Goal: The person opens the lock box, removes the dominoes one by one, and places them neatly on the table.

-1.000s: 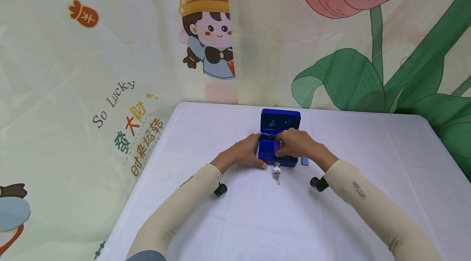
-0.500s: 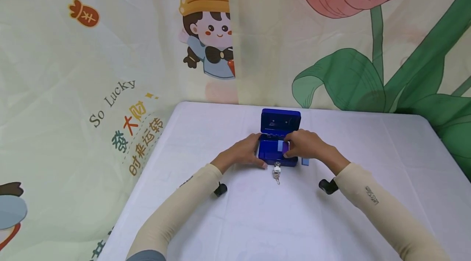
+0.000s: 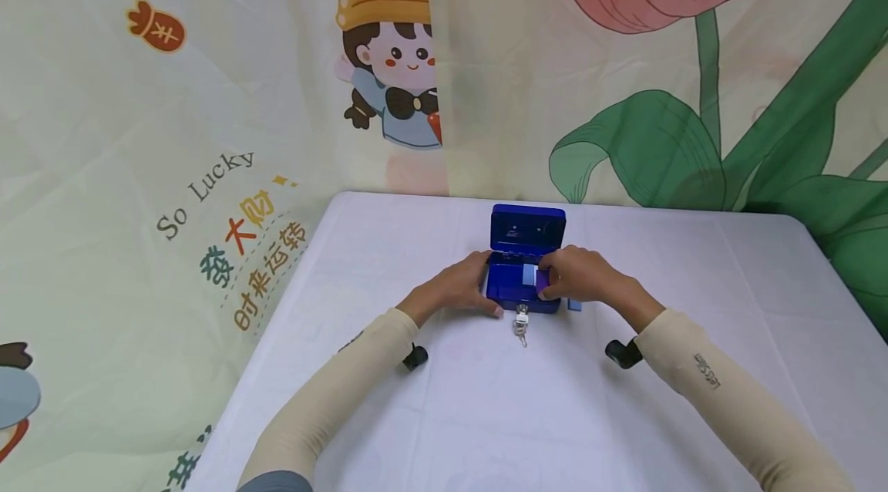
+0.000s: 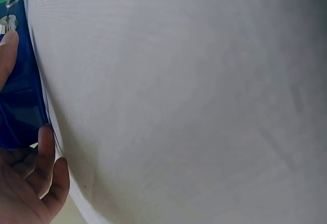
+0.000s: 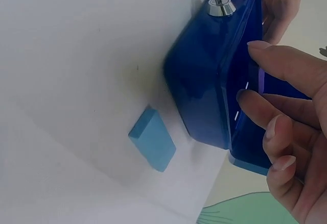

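Note:
A blue cash box (image 3: 509, 302) stands on the white table, its lid (image 3: 528, 228) raised at the back. My left hand (image 3: 458, 284) grips the box's left side; in the left wrist view its thumb (image 4: 7, 55) lies on the front by the lock. Inside the box, my right hand (image 3: 579, 274) pinches a small purple block (image 3: 542, 284) between thumb and forefinger, near the right wall. The fingers partly cover that block in the right wrist view. A light blue block (image 3: 529, 274) is in the box just left of the purple one. Keys (image 3: 520, 328) hang from the front lock.
Another light blue block (image 5: 155, 140) lies on the table outside the box's right side. Black wrist devices, one at the left sleeve (image 3: 415, 358) and one at the right sleeve (image 3: 622, 354), sit low over the table (image 3: 486, 430). A printed curtain (image 3: 499, 91) rises behind.
My right hand has shifted right inside the box with the purple block, uncovering the light blue block there. The left hand and the box have stayed put.

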{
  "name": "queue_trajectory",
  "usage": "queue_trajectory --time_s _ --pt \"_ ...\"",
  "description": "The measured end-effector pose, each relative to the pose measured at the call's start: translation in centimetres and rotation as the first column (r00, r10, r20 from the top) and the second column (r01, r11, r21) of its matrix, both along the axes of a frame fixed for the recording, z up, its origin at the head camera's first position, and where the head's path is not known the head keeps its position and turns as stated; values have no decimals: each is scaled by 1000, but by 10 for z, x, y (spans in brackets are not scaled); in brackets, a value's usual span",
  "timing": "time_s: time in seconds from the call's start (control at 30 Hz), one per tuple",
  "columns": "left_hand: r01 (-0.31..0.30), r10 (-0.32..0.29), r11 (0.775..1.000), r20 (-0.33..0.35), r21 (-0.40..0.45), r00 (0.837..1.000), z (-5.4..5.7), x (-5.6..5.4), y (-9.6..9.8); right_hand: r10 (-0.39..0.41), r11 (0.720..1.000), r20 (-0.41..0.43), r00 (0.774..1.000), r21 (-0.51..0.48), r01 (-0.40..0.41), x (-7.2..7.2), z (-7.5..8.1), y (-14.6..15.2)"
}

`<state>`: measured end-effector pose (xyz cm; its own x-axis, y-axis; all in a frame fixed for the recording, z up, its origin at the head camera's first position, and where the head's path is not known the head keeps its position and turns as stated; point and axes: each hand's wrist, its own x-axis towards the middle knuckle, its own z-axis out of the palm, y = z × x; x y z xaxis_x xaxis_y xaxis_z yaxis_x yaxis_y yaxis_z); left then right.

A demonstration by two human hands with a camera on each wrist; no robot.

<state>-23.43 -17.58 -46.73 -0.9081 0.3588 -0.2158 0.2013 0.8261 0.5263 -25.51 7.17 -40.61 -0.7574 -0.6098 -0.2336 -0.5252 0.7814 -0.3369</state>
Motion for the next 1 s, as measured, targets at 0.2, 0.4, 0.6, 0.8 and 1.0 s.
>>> queue_trajectory --time_s 0.2,0.4,0.6,0.8,1.0 --pt "4 -4 1000 -11 -6 1000 -1 -1 0 -11 1000 3 1000 -4 11 -2 2 6" --pt "12 -12 1000 -15 7 1000 -2 -2 -2 -19 1000 8 1000 -14 19 -2 4 15" --pt "23 -22 1000 -17 17 1000 -1 -2 -2 -28 999 -5 1000 -19 28 -4 3 27" --pt "29 -29 1000 -38 2 999 -1 -3 -1 -35 999 4 999 -31 35 -6 2 41" --pt "26 -25 1000 -33 4 999 -1 -2 -2 -67 997 52 996 -32 68 -9 -4 56"
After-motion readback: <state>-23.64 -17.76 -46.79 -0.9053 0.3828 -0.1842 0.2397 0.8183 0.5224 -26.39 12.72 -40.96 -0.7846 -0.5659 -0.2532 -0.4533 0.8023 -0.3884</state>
